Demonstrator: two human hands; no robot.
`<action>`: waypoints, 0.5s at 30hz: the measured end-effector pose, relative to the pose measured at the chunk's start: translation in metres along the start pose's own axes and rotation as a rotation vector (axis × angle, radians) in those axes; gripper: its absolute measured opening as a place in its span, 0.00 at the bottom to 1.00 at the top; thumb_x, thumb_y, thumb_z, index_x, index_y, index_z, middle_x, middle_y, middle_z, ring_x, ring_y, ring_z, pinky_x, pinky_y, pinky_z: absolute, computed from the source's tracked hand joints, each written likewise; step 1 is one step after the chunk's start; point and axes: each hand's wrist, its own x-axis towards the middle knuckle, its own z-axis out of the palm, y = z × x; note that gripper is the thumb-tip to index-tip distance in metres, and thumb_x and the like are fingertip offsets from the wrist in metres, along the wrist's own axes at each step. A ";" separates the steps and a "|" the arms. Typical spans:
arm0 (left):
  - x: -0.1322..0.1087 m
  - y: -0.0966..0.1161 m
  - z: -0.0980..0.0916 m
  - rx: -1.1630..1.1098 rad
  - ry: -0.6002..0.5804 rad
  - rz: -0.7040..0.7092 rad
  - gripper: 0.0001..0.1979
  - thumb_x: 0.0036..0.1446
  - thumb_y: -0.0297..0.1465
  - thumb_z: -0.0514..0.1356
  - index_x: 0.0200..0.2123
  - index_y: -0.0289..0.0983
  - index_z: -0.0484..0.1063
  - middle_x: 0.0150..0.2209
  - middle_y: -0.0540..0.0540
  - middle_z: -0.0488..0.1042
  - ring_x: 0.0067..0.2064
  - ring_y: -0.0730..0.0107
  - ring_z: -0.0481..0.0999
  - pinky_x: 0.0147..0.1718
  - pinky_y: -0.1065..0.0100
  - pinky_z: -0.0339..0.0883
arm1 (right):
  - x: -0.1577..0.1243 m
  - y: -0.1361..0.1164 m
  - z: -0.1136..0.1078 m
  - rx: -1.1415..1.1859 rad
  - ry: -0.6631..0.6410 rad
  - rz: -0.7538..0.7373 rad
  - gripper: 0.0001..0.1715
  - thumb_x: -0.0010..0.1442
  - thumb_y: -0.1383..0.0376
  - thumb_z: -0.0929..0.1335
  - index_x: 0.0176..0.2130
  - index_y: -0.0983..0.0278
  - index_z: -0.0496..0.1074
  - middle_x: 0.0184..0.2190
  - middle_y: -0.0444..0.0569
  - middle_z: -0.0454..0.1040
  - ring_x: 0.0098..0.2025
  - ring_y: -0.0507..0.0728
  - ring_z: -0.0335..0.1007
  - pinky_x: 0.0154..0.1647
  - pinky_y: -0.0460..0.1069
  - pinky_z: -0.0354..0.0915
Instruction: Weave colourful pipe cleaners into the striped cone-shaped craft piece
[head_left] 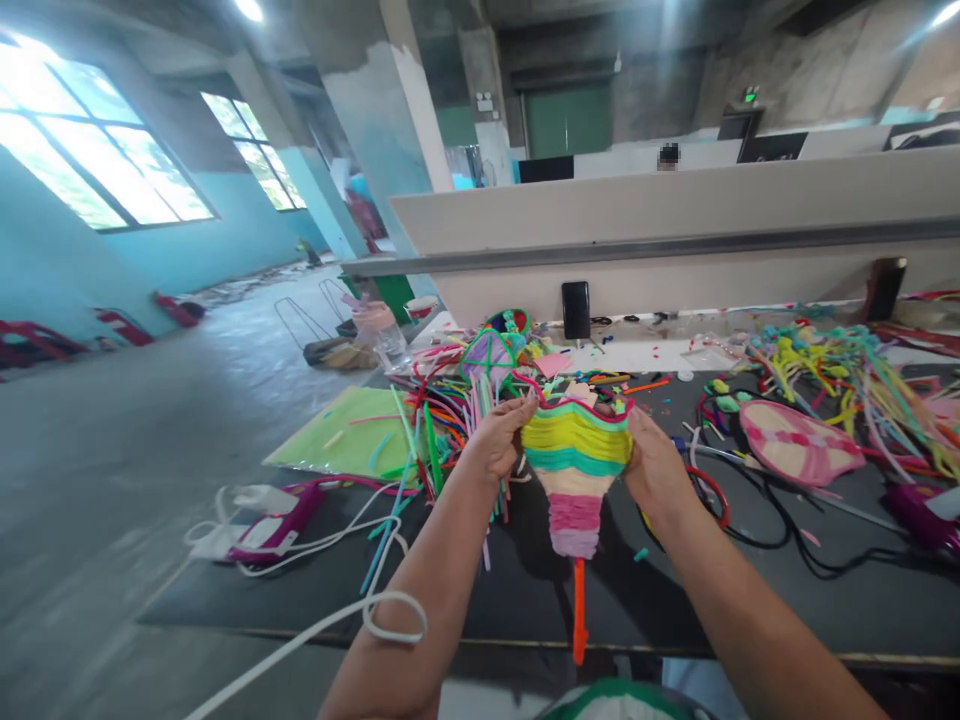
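Note:
I hold a fan-shaped piece made of pipe cleaners [574, 470] upright over the dark table [525, 590]. It has yellow, green, cream and pink bands and an orange stem hanging down. My left hand [495, 440] grips its upper left edge with fingers closed. My right hand [660, 465] grips its upper right edge, fingers wrapped behind it.
A heap of loose coloured pipe cleaners [442, 410] lies behind my left hand. A finished pink and cream fan [799, 442] lies to the right with black cables [757, 510]. A green sheet [345, 435], a pink glue gun [274, 525] with white cord, a phone [576, 309] and a jar [382, 330] stand around.

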 end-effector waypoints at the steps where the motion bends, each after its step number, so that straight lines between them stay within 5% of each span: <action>1: -0.002 -0.001 0.004 -0.041 0.025 -0.017 0.10 0.45 0.29 0.69 0.30 0.30 0.75 0.27 0.44 0.79 0.30 0.65 0.80 0.35 0.67 0.75 | 0.000 0.001 0.001 0.027 -0.002 0.007 0.19 0.51 0.58 0.74 0.43 0.59 0.74 0.42 0.47 0.80 0.45 0.60 0.76 0.47 0.56 0.71; 6: -0.017 -0.006 0.017 -0.206 0.158 -0.106 0.07 0.55 0.31 0.62 0.35 0.32 0.75 0.34 0.41 0.81 0.41 0.58 0.81 0.46 0.58 0.74 | 0.000 0.006 0.001 0.143 -0.044 0.066 0.19 0.50 0.60 0.75 0.43 0.59 0.74 0.39 0.47 0.81 0.44 0.61 0.77 0.47 0.57 0.72; 15: -0.022 -0.017 0.024 -0.226 0.211 -0.087 0.11 0.54 0.31 0.63 0.41 0.34 0.74 0.38 0.42 0.81 0.46 0.56 0.79 0.49 0.56 0.72 | -0.004 0.008 -0.008 0.242 -0.096 0.087 0.19 0.55 0.60 0.72 0.47 0.58 0.72 0.43 0.47 0.79 0.47 0.60 0.76 0.48 0.57 0.71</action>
